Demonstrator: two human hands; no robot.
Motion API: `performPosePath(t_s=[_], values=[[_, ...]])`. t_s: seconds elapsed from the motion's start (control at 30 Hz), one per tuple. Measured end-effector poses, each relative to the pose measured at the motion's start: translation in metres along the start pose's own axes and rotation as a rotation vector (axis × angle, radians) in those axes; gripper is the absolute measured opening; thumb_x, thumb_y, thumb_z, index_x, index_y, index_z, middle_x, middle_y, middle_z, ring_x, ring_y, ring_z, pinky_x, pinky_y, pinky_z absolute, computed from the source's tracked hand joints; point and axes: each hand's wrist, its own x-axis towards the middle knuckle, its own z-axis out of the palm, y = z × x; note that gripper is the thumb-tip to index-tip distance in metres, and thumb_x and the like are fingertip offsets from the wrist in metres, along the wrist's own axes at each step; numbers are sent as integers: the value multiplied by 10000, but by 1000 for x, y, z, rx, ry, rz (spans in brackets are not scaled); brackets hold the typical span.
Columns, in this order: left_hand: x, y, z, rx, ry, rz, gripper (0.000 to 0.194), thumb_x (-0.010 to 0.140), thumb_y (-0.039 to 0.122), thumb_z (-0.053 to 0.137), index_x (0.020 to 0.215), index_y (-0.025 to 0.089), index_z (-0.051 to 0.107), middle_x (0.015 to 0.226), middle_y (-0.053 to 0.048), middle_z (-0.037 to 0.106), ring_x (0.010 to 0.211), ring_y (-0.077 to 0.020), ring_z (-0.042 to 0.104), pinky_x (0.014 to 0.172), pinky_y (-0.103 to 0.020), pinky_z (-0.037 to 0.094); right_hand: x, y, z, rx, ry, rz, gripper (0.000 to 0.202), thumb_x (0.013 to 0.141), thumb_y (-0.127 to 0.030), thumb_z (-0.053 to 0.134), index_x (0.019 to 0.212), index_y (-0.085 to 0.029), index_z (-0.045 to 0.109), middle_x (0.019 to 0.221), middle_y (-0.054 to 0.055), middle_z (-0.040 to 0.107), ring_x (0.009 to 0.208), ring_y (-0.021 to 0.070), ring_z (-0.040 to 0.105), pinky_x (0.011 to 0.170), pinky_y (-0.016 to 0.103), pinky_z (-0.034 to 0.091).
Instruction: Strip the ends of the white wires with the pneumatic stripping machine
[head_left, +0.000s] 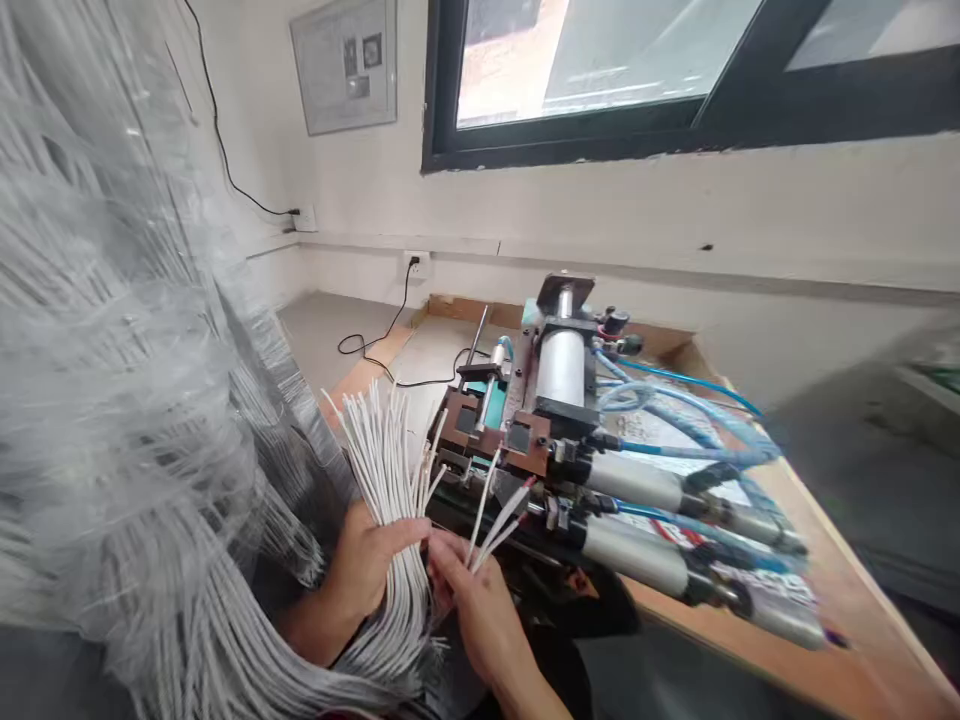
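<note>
A thick bundle of white cables (386,465) stands upright with its cut ends fanned at the top. My left hand (365,565) is closed around this bundle, thumb across the front. Close beside it, my right hand (469,595) pinches a few separate white cables (487,535), some showing red at their tips. The two hands meet near the thumbs. Just beyond them sits a pneumatic machine (525,445) with brown jaw blocks and metal cylinders. The loose cables' tips lie in front of its jaws; whether they touch it I cannot tell.
Large plastic-wrapped cable bundles (127,400) fill the left side. Blue air hoses (682,400) run along the machine's right. A wooden-edged bench (847,570) carries it, against a wall with a socket (418,265) and black cord (405,305).
</note>
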Motion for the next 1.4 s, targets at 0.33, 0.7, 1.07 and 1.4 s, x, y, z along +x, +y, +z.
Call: performPosePath(t_s=[0.33, 0.7, 1.07, 1.4], values=[[2, 5, 1, 170, -43, 96, 127, 566, 148, 710, 684, 126, 669, 622, 2, 641, 592, -131, 555, 594, -246, 447, -7, -1, 4, -18, 185, -137, 255, 654, -405, 675, 670, -150, 661, 515, -23, 490, 486, 105, 378, 480, 236, 322], [12, 17, 2, 54, 111, 56, 214, 539, 189, 736, 721, 108, 659, 622, -16, 667, 543, -164, 637, 508, -252, 516, -9, 3, 2, 270, 346, -131, 307, 617, -428, 708, 745, -150, 680, 597, 4, 551, 496, 90, 437, 462, 207, 348], [11, 18, 2, 41, 115, -2, 220, 540, 166, 724, 730, 109, 628, 552, 1, 644, 503, -171, 639, 439, -233, 506, -23, 12, -7, 279, 300, -47, 283, 627, -419, 702, 687, -144, 670, 546, -17, 487, 449, 55, 345, 408, 178, 237], [8, 20, 4, 40, 117, -4, 206, 521, 174, 731, 676, 109, 612, 530, 3, 634, 502, -174, 637, 438, -241, 509, -14, 18, -14, 30, 315, -74, 346, 688, -476, 604, 787, -150, 659, 483, -44, 420, 422, 83, 319, 401, 205, 238]])
